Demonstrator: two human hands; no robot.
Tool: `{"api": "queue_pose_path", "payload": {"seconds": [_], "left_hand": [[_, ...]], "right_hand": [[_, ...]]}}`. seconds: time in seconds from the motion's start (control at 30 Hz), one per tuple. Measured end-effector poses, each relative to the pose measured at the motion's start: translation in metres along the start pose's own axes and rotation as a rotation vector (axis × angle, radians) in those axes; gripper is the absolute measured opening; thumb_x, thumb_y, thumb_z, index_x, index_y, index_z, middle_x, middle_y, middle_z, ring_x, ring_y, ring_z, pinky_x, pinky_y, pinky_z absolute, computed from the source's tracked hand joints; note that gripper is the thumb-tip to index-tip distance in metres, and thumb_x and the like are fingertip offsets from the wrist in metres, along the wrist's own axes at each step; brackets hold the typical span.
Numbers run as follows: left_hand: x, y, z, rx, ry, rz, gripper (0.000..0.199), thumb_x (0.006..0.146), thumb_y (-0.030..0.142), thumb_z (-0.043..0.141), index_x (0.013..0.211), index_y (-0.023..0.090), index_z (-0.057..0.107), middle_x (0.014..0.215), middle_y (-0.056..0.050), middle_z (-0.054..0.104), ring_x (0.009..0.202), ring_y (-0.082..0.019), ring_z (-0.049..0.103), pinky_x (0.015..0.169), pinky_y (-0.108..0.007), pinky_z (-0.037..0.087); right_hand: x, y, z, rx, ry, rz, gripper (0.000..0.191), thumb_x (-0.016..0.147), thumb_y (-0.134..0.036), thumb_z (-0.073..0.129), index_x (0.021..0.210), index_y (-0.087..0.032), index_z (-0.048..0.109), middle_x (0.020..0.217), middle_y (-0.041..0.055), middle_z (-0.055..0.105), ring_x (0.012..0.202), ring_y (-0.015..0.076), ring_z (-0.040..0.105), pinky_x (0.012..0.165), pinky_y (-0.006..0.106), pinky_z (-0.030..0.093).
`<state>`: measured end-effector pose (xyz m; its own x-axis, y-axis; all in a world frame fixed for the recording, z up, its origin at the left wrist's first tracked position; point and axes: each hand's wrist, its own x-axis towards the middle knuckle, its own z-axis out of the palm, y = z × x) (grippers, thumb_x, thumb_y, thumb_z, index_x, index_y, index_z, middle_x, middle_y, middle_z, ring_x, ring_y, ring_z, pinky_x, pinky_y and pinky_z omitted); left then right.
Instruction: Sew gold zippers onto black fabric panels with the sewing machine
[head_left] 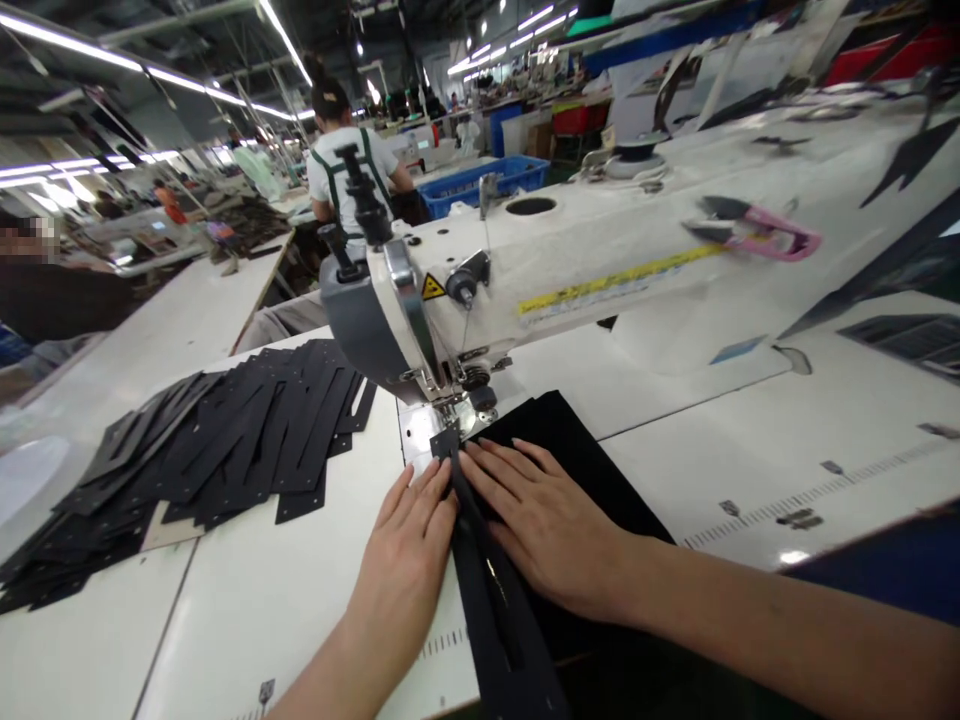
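Observation:
A white sewing machine (480, 300) stands in front of me. Under its presser foot lies the far end of a long black strip (480, 580) with a slot along its middle, where a bit of metallic zipper shows. My left hand (409, 545) rests flat on the strip's left edge, fingers stretched toward the needle. Fingers spread, my right hand (544, 520) presses on the strip's right side and on a black fabric panel (592, 470) under it. Both hands lie close to the needle area. The strip's near end hangs over the table edge.
A fanned pile of black slotted pieces (255, 430) covers the table's left side. Pink-handled thread snips (765, 232) lie on the machine arm beside a yellow tape measure (622, 280). Beyond are a blue crate (487, 182) and a person in a white shirt (349, 160).

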<state>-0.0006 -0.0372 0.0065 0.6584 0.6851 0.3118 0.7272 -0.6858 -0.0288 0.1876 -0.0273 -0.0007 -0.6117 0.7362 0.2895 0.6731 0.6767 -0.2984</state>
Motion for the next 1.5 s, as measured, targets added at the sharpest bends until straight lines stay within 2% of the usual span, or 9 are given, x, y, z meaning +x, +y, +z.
{"api": "queue_pose_path", "payload": {"seconds": [0.1, 0.23, 0.47, 0.6, 0.77, 0.97, 1.1, 1.33, 1.5], "left_hand": [[-0.001, -0.001, 0.003, 0.047, 0.017, 0.034, 0.027, 0.087, 0.007, 0.032, 0.100, 0.006, 0.055, 0.119, -0.019, 0.054, 0.121, -0.024, 0.041, 0.099, -0.049, 0.038], [-0.002, -0.006, 0.006, 0.116, 0.041, 0.102, 0.031, 0.087, 0.007, 0.031, 0.110, 0.004, 0.050, 0.119, -0.020, 0.053, 0.122, -0.024, 0.040, 0.098, -0.044, 0.039], [-0.006, -0.015, 0.005, 0.139, 0.023, 0.123, 0.033, 0.084, 0.011, 0.034, 0.113, 0.012, 0.050, 0.121, -0.016, 0.053, 0.116, -0.025, 0.046, 0.089, -0.039, 0.047], [-0.008, -0.019, 0.006, 0.144, -0.011, 0.109, 0.038, 0.082, 0.011, 0.036, 0.118, 0.015, 0.048, 0.121, -0.013, 0.054, 0.114, -0.024, 0.048, 0.089, -0.037, 0.047], [-0.006, -0.021, 0.005, 0.160, -0.020, 0.150, 0.037, 0.080, 0.009, 0.035, 0.114, 0.014, 0.049, 0.118, -0.014, 0.055, 0.113, -0.024, 0.049, 0.089, -0.038, 0.046], [-0.001, -0.013, 0.004, 0.156, -0.026, 0.126, 0.036, 0.082, 0.007, 0.031, 0.113, 0.008, 0.049, 0.122, -0.018, 0.051, 0.115, -0.026, 0.047, 0.088, -0.040, 0.047], [-0.001, -0.004, 0.006, 0.106, 0.017, 0.041, 0.036, 0.085, 0.007, 0.030, 0.117, 0.007, 0.046, 0.120, -0.017, 0.052, 0.115, -0.023, 0.046, 0.088, -0.039, 0.048], [-0.003, 0.011, 0.006, 0.043, 0.076, -0.121, 0.038, 0.083, 0.003, 0.032, 0.114, 0.012, 0.051, 0.117, -0.016, 0.054, 0.111, -0.024, 0.050, 0.088, -0.045, 0.048], [-0.007, 0.012, 0.012, 0.105, 0.038, -0.080, 0.035, 0.082, 0.003, 0.036, 0.111, 0.008, 0.055, 0.117, -0.020, 0.055, 0.109, -0.027, 0.052, 0.085, -0.044, 0.049]], "right_hand": [[0.002, -0.001, -0.002, 0.029, -0.030, 0.025, 0.047, 0.091, -0.029, 0.035, 0.136, -0.017, 0.030, 0.138, 0.0110, 0.035, 0.126, 0.0237, 0.031, 0.103, 0.046, 0.024], [0.003, 0.000, -0.005, 0.073, -0.040, 0.047, 0.046, 0.092, -0.033, 0.033, 0.136, -0.019, 0.030, 0.139, 0.0113, 0.035, 0.128, 0.0244, 0.028, 0.103, 0.047, 0.021], [0.003, 0.006, -0.008, 0.109, -0.011, 0.044, 0.044, 0.092, -0.034, 0.033, 0.134, -0.019, 0.031, 0.138, 0.0121, 0.034, 0.127, 0.0240, 0.028, 0.103, 0.047, 0.021], [0.002, 0.007, -0.006, 0.109, 0.013, 0.033, 0.044, 0.092, -0.033, 0.033, 0.133, -0.018, 0.031, 0.137, 0.0134, 0.035, 0.127, 0.0254, 0.029, 0.102, 0.047, 0.022], [0.002, 0.008, -0.003, 0.114, 0.058, 0.033, 0.045, 0.091, -0.033, 0.035, 0.133, -0.015, 0.032, 0.136, 0.0141, 0.037, 0.126, 0.0255, 0.029, 0.102, 0.047, 0.023], [0.000, 0.010, -0.002, 0.080, 0.064, 0.011, 0.048, 0.090, -0.026, 0.034, 0.131, -0.001, 0.034, 0.137, 0.0178, 0.036, 0.129, 0.0242, 0.026, 0.107, 0.042, 0.019], [-0.002, 0.008, 0.001, 0.044, 0.019, -0.047, 0.049, 0.089, -0.024, 0.034, 0.134, -0.005, 0.031, 0.140, 0.0174, 0.031, 0.132, 0.0240, 0.020, 0.108, 0.044, 0.017], [-0.002, 0.003, 0.004, -0.081, 0.028, -0.087, 0.051, 0.087, -0.016, 0.036, 0.137, -0.012, 0.028, 0.141, 0.0121, 0.030, 0.131, 0.0227, 0.024, 0.106, 0.043, 0.025], [-0.002, 0.000, 0.005, -0.128, 0.022, -0.073, 0.052, 0.084, -0.012, 0.037, 0.136, -0.013, 0.031, 0.140, 0.0097, 0.032, 0.131, 0.0203, 0.024, 0.106, 0.041, 0.027]]}}
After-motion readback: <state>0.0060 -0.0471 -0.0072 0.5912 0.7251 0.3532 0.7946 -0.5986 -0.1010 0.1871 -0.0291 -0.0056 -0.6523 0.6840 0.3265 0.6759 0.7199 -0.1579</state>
